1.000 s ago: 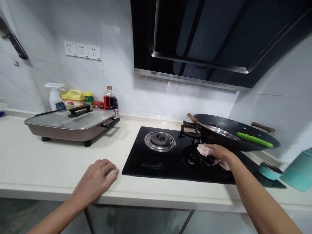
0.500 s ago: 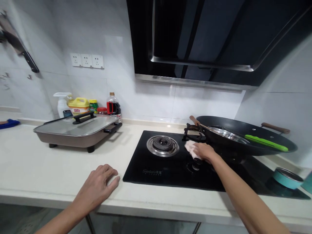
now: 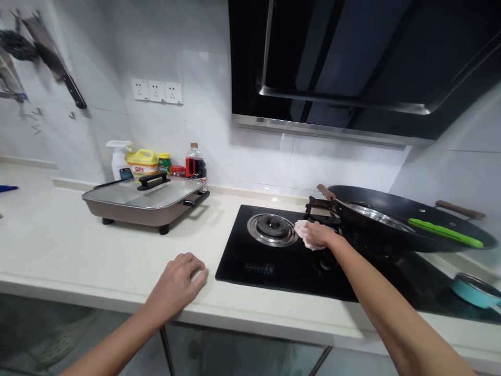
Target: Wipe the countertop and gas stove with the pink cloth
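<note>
Bunched under my right hand is a pale cloth, pressed on the black glass gas stove. The cloth lies at the right edge of the left burner, by its metal ring. My fingers are closed over it, and part of the cloth is hidden by them. My left hand rests on the white countertop, left of the stove's front corner. It holds nothing; its fingers are loosely bent, with the thumb apart.
A large wok with a green-handled utensil sits over the stove's right side. A turquoise container stands front right. At left are a lidded electric pan, a spray bottle and a sauce bottle. The range hood hangs above.
My right hand has slid the cloth leftward across the stove, up to the left burner. My left hand stays on the countertop. The whole view has shifted as the camera turned left.
</note>
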The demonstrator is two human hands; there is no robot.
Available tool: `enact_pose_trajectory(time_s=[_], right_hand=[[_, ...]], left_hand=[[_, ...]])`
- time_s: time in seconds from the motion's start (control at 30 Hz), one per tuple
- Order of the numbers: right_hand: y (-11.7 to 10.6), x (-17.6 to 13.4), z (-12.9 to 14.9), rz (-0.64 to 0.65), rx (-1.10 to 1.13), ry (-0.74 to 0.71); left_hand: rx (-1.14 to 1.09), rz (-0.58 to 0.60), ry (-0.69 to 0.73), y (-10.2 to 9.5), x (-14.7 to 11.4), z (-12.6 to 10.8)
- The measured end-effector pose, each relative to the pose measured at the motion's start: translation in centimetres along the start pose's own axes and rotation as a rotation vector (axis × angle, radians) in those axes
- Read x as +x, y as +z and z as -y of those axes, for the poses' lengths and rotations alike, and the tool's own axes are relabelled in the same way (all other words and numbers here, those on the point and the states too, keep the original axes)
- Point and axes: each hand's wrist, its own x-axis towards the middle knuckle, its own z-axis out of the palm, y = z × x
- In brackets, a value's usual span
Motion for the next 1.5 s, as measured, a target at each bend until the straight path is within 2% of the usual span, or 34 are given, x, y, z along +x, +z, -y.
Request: enact_pose_trajectory(time_s=[0.1, 0.3, 0.47, 0.63, 0.77, 0.87, 1.0, 1.1, 1.2, 1.37, 1.43, 1.5], right_hand=[[-0.6, -1.5, 1.7, 0.078, -0.033, -0.001], [-1.5, -5.2, 7.0, 0.114, -0.011, -0.147], [-0.7, -9.6, 11.3, 0.021, 0.032, -0.194], [0.4, -13.7, 14.1, -0.091, 0.170, -0.216], [1.0, -15.7, 16.3, -0.161, 0.254, -0.239], [1.2, -16.0, 18.0, -0.189, 0.405, -0.249], [0.5, -14.9, 19.5, -0.180, 0.820, -0.234], [-0.7, -13.8, 18.4, -0.199, 0.934, -0.158], [-1.4, -13.5, 14.7, -0.202, 0.886, -0.065], [-0.8, -14.7, 7.3, -0.158, 0.628, 0.107], [-0.7, -15.3, 5.9, -0.190, 0.515, 0.149], [-0.8, -15.8, 5.6, -0.243, 0.421, 0.164]], left_hand=[[0.017, -0.009, -0.008, 0.1, 0.0, -0.2], [0.069, -0.024, 0.017, 0.2, -0.2, -0.5], [0.105, -0.041, 0.018, 0.5, -0.2, -0.4], [0.121, -0.041, 0.022, 0.6, -0.3, -0.4], [0.131, -0.067, 0.035, 0.6, -0.2, -0.4], [0.130, -0.070, 0.040, 0.6, -0.1, -0.4], [0.106, -0.084, 0.022, 0.6, -0.1, -0.3], [0.100, -0.087, 0.003, 0.6, -0.1, -0.3], [0.091, -0.092, -0.009, 0.6, -0.2, -0.4], [0.096, -0.079, -0.023, 0.6, -0.2, -0.6], [0.108, -0.080, -0.025, 0.7, -0.2, -0.7], [0.116, -0.075, -0.029, 0.6, -0.3, -0.8]])
